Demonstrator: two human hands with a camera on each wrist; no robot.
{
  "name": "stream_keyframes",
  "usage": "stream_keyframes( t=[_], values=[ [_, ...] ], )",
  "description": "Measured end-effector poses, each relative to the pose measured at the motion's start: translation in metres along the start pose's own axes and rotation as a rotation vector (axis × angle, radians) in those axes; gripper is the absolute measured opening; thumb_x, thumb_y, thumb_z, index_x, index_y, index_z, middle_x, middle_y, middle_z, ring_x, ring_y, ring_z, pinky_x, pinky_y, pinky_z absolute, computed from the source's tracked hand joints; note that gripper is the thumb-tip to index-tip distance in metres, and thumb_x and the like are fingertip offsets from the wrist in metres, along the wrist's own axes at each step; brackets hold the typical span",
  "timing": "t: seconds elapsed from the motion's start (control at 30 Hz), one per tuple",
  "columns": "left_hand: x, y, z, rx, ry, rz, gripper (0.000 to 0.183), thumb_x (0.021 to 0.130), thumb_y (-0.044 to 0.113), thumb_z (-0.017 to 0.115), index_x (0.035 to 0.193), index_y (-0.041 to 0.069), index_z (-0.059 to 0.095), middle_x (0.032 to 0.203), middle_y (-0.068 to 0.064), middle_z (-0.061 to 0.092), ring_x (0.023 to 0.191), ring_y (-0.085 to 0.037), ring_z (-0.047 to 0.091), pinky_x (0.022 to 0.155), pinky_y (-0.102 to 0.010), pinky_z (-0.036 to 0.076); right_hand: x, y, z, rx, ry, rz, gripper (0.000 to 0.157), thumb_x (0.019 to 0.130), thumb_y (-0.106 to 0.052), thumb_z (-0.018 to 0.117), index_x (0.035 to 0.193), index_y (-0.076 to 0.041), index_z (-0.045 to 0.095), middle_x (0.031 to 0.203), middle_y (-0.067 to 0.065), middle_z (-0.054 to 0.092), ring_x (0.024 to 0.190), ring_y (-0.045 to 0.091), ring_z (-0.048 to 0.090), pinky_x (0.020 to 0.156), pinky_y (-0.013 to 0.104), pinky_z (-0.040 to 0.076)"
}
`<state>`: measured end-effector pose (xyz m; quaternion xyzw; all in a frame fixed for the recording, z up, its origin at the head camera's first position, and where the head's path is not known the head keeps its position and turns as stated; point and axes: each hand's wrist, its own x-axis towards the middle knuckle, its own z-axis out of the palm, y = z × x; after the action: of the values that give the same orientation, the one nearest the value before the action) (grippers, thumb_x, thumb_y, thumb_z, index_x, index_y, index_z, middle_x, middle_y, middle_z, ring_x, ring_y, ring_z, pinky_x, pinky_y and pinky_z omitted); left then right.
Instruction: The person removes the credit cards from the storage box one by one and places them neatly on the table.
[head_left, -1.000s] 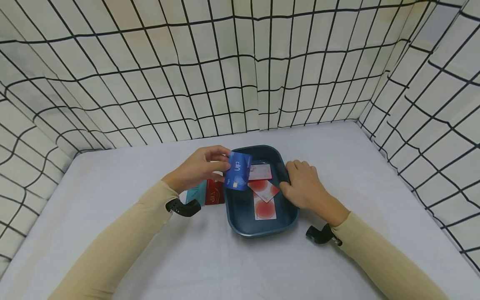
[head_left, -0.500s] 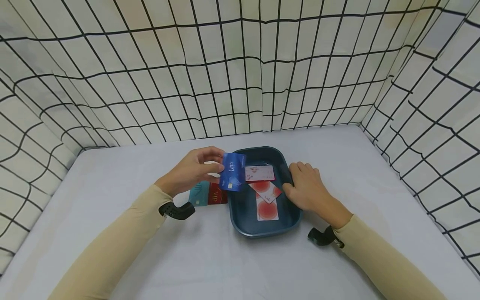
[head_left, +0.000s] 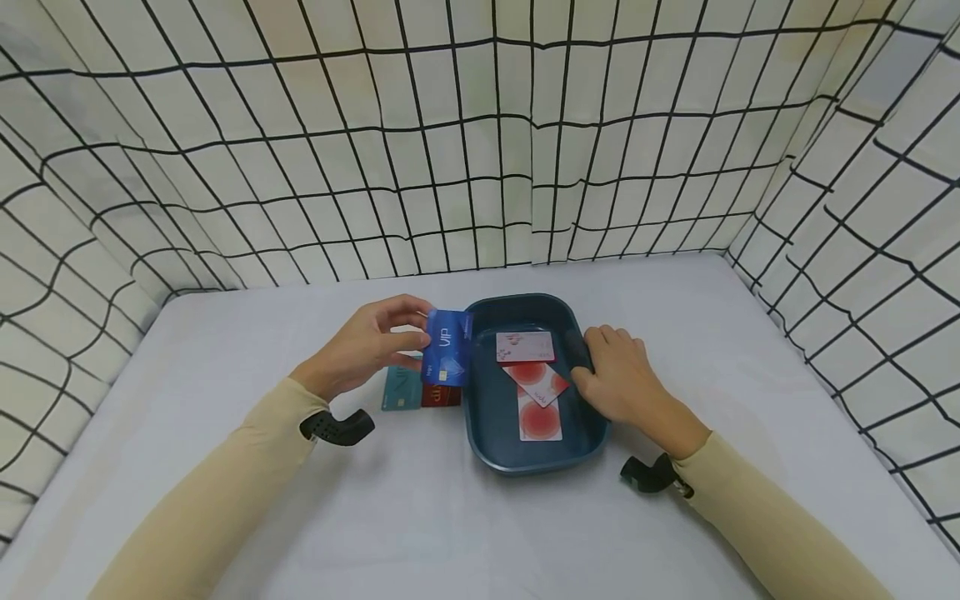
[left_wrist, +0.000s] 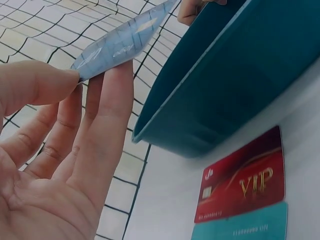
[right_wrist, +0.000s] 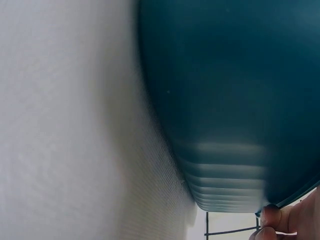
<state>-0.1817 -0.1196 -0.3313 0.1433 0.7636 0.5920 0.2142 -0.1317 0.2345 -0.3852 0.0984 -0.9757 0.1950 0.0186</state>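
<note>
My left hand (head_left: 371,343) pinches a blue VIP card (head_left: 446,348) between thumb and fingers, just left of the tray's rim. In the left wrist view the blue card (left_wrist: 125,42) is tilted, its edge at the thumb tip. A dark teal tray (head_left: 495,450) stands on the table with my right hand (head_left: 618,371) gripping its right rim. Inside the tray lie a pale pink card (head_left: 525,347) and two white cards with red circles, one (head_left: 536,382) turned askew over the other (head_left: 539,422). Under the left hand, a red VIP card (left_wrist: 245,175) overlaps a teal card (head_left: 402,390).
White cloth covers the table (head_left: 465,533). A pale wall with a black grid pattern (head_left: 480,150) rises behind it and along both sides. Black wrist cameras sit on the left wrist (head_left: 341,427) and the right wrist (head_left: 651,473).
My left hand has drawn the blue card leftward, from over the tray to just beside its left rim. The right hand still grips the tray's right side. The view has shifted slightly.
</note>
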Motion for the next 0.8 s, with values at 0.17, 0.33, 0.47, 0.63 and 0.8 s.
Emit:
stream_keyframes(
  t=[0.17, 0.33, 0.47, 0.63, 0.8],
  values=[
    [-0.006, -0.003, -0.008, 0.008, 0.021, -0.004, 0.046, 0.096, 0.012, 0.07, 0.137, 0.005, 0.052, 0.116, -0.007, 0.057, 0.104, -0.022, 0.066, 0.087, -0.04, 0.064, -0.001, 0.0, -0.001, 0.006, 0.001, -0.006, 0.032, 0.091, -0.025, 0.052, 0.111, -0.001, 0.056, 0.095, 0.011, 0.055, 0.092, 0.029, 0.046, 0.077, 0.04, 0.033],
    [-0.011, -0.005, -0.015, 0.004, 0.052, -0.017, 0.046, 0.096, 0.012, 0.07, 0.137, 0.005, 0.052, 0.118, -0.007, 0.057, 0.103, -0.021, 0.067, 0.086, -0.038, 0.064, -0.001, 0.0, 0.0, -0.001, 0.01, -0.009, 0.029, 0.091, -0.025, 0.053, 0.108, -0.002, 0.057, 0.093, 0.01, 0.054, 0.09, 0.029, 0.046, 0.077, 0.041, 0.032],
    [-0.015, -0.007, -0.018, 0.021, 0.07, -0.027, 0.045, 0.097, 0.014, 0.07, 0.137, 0.005, 0.052, 0.119, -0.007, 0.059, 0.104, -0.02, 0.067, 0.086, -0.036, 0.064, -0.001, 0.0, -0.001, -0.012, 0.018, -0.007, 0.028, 0.091, -0.025, 0.053, 0.107, -0.002, 0.057, 0.092, 0.01, 0.054, 0.088, 0.029, 0.046, 0.078, 0.042, 0.031],
    [-0.022, -0.014, -0.023, 0.015, 0.089, -0.036, 0.046, 0.099, 0.015, 0.068, 0.139, 0.004, 0.049, 0.122, -0.006, 0.058, 0.109, -0.021, 0.064, 0.087, -0.036, 0.064, -0.001, 0.001, 0.0, -0.023, 0.025, -0.009, 0.026, 0.091, -0.024, 0.053, 0.105, -0.003, 0.057, 0.09, 0.009, 0.054, 0.088, 0.028, 0.047, 0.077, 0.042, 0.031],
    [-0.031, -0.023, -0.031, 0.005, 0.108, -0.048, 0.045, 0.099, 0.014, 0.067, 0.14, 0.006, 0.048, 0.122, -0.004, 0.058, 0.107, -0.02, 0.065, 0.087, -0.036, 0.064, 0.0, 0.0, 0.001, -0.025, 0.033, -0.011, 0.024, 0.091, -0.024, 0.053, 0.103, -0.004, 0.057, 0.088, 0.009, 0.053, 0.086, 0.028, 0.046, 0.076, 0.042, 0.03]
  ],
)
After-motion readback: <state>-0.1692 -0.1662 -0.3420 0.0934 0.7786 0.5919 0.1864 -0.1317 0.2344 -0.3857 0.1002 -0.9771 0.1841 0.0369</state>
